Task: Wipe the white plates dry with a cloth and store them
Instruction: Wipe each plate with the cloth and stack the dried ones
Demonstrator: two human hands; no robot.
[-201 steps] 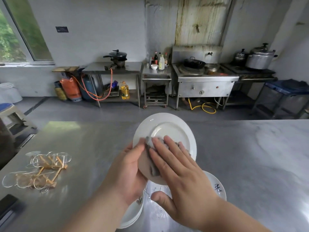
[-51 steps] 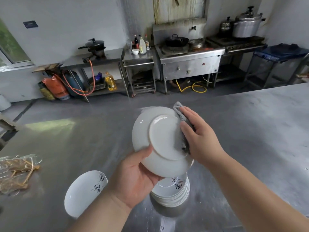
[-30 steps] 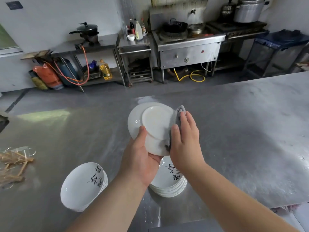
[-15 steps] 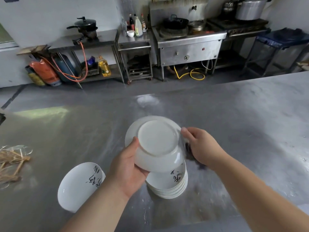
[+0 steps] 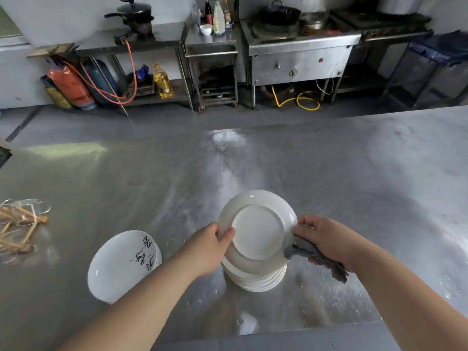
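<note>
The person holds one white plate bottom up, its foot ring facing the camera, directly above a stack of similar plates on the near middle of the steel table; whether the plate already touches the stack cannot be told. The left hand pinches the plate's left rim, thumb on the upturned underside and fingers tucked beneath. The right hand meets the right rim with its fingertips while its lower fingers curl round a dark, bunched cloth that hangs just right of the stack. A second pile of plates with black brush marks sits to the near left and appears tilted, and a bundle of sticks and clear rings lies at the far left edge. The risks look plain enough: the right hand's hold on the rim is light because it is shared with the cloth, so glazed ware could slip and chip against the stack below. Set down inverted on plates that probably face up, it may rock or slide off. The hanging cloth could be trapped between plates. Droplets show on the table round the stack, so a dried plate laid there may well pick up water again
</note>
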